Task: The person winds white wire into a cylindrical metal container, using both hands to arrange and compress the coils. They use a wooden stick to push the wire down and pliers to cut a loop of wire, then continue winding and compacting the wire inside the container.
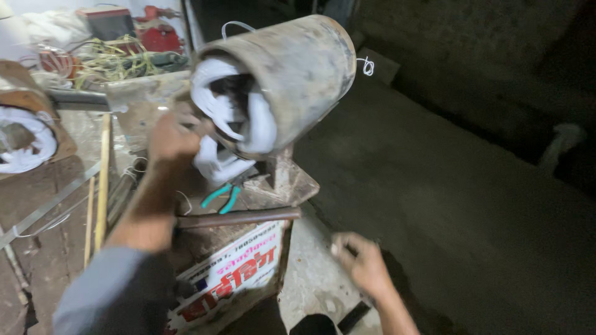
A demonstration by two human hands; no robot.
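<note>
A rusty metal cylinder (pixel 292 74) lies tilted on a small workbench (pixel 292 186), its open end stuffed with white tape-wrapped windings (pixel 261 124). My left hand (pixel 171 139) is at that open end, fingers closed on the white winding material at its lower left. My right hand (pixel 363 263) hangs low at the bottom, away from the bench, blurred, fingers loosely curled; whether it holds anything is unclear. Green-handled pliers (pixel 222 197) lie on the bench just below the cylinder.
A long metal bar (pixel 239 218) lies across the bench front above a printed sign board (pixel 233 276). On the left are another white-wound coil (pixel 25 142), wooden sticks (pixel 102 180) and tangled wires (pixel 115 59). Dark concrete floor (pixel 447 205) spreads right.
</note>
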